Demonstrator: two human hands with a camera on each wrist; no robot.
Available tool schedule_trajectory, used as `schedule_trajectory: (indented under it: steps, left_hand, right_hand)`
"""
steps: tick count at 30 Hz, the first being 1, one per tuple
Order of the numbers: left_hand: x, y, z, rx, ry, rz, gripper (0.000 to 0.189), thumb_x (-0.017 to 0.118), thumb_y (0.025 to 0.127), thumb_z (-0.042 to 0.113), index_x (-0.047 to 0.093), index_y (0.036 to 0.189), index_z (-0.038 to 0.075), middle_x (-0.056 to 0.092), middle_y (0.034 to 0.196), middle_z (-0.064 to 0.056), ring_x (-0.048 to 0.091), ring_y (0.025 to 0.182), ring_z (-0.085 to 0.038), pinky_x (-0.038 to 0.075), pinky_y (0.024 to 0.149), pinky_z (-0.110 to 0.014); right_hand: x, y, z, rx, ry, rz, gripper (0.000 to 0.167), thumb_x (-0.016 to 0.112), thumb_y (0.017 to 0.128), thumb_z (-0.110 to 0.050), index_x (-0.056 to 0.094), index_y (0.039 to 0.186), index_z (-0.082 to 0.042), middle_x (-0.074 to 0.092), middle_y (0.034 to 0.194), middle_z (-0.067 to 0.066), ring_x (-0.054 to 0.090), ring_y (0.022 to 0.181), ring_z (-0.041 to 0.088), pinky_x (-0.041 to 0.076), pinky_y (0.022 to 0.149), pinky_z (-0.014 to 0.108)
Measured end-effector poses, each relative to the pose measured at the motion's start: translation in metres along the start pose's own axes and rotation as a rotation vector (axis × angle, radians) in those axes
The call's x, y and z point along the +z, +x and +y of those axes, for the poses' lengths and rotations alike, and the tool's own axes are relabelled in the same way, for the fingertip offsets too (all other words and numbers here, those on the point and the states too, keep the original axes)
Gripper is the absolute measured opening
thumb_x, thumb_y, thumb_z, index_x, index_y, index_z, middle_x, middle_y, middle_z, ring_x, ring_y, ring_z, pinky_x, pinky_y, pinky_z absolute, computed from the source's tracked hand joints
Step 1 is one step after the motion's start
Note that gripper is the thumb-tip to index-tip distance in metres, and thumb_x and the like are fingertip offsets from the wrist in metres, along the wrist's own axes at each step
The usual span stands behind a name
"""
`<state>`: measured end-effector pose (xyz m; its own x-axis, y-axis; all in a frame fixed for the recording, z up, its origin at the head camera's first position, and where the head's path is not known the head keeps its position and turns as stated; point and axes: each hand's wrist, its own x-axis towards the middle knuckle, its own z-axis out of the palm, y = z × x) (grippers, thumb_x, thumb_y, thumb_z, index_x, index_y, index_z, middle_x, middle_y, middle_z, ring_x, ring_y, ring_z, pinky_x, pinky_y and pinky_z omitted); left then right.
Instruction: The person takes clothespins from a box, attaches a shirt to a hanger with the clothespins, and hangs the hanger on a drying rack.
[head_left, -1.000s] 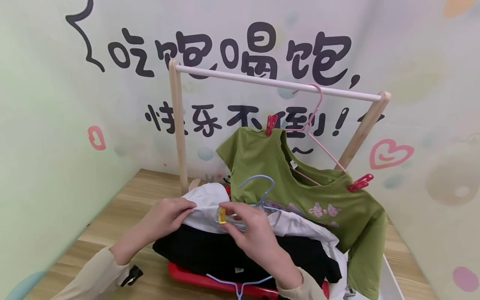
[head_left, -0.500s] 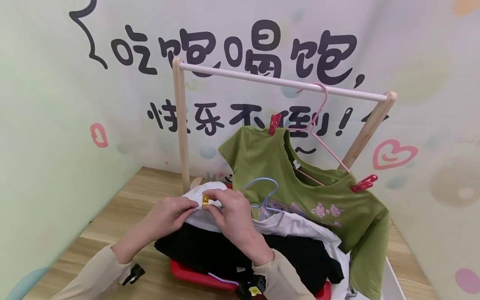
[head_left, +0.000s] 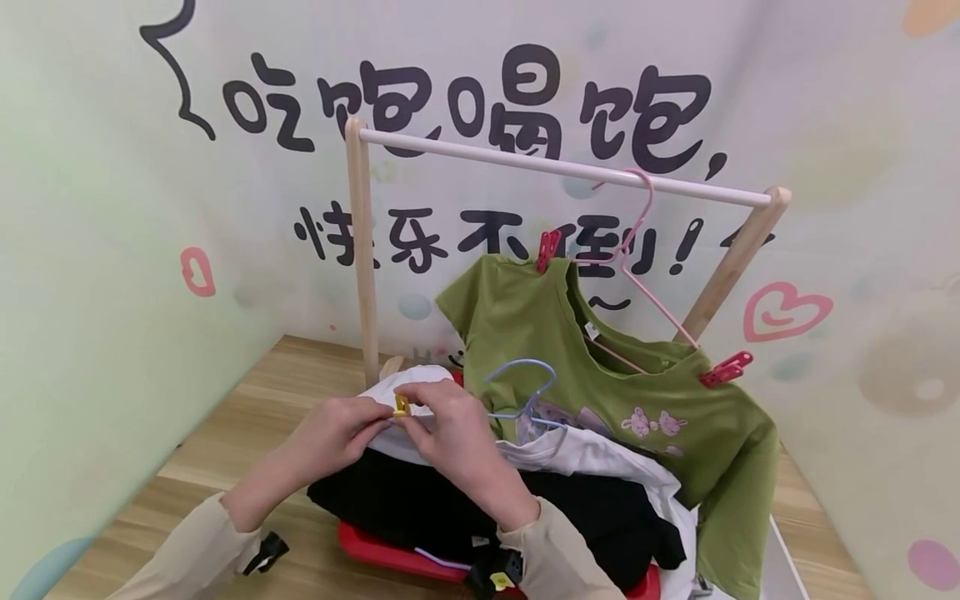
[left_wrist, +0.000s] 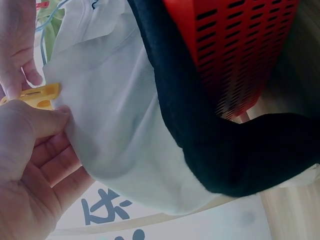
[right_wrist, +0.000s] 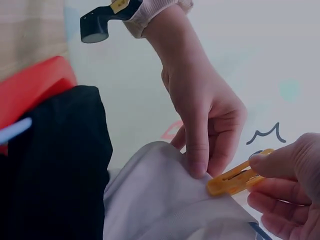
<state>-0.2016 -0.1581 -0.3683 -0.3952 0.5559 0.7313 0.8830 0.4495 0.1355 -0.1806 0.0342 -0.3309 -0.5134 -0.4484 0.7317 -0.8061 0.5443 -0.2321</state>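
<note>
My left hand (head_left: 337, 429) pinches the edge of a white garment (left_wrist: 110, 105), holding its corner up. Between thumb and fingers of my right hand (head_left: 459, 425) is a yellow clothespin (right_wrist: 237, 180), its jaws right at that edge, next to the left fingertips. A blue hanger (head_left: 531, 407) sits at the white garment's neckline, hook upward. Behind it a green shirt (head_left: 510, 312) hangs on a pink hanger (head_left: 661, 305), with red clothespins (head_left: 549, 252) at both shoulders.
A wooden rack with a white bar (head_left: 480, 155) stands against the printed wall. Black clothing (head_left: 600, 510) lies over a red basket (left_wrist: 240, 45) in front. Another hanger (head_left: 442, 560), partly hidden, pokes out at the basket's near edge. Wooden tabletop (head_left: 217, 433) shows at the left.
My right hand has moved left with the yellow clothespin, from over the middle of the white garment to the edge beside my left fingers. The left hand has kept its pinch.
</note>
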Motion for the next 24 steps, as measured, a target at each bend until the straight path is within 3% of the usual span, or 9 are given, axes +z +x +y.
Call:
schedule_trajectory:
  steps: [6,13,24]
  left_hand:
    - [0.0,0.001,0.001,-0.027,0.002,-0.017,0.021,0.076,0.066,-0.008,0.068,0.083,0.002,0.068,0.077,-0.004,0.06,0.063,-0.009,0.051,0.055,-0.025]
    - [0.001,0.001,0.001,-0.03,-0.003,-0.01,0.022,0.076,0.066,-0.009,0.069,0.084,0.001,0.069,0.078,-0.004,0.062,0.065,-0.01,0.052,0.057,-0.026]
    - [0.003,0.0,-0.001,-0.019,-0.004,0.016,0.024,0.077,0.063,-0.009,0.07,0.083,0.003,0.069,0.076,-0.003,0.062,0.064,-0.012,0.051,0.057,-0.027]
  right_hand:
    - [-0.003,-0.009,0.001,0.007,0.018,0.024,0.047,0.082,0.069,-0.004,0.063,0.113,-0.004,0.066,0.102,0.007,0.059,0.096,0.02,0.05,0.08,0.028]
    - [-0.015,-0.021,0.003,-0.014,0.102,0.021,0.044,0.08,0.069,0.001,0.063,0.11,-0.002,0.066,0.102,0.008,0.059,0.092,0.019,0.049,0.081,0.027]
    - [-0.038,-0.05,0.008,0.038,0.138,0.002,0.038,0.078,0.073,-0.002,0.064,0.108,-0.004,0.066,0.102,0.004,0.06,0.093,0.017,0.05,0.079,0.027]
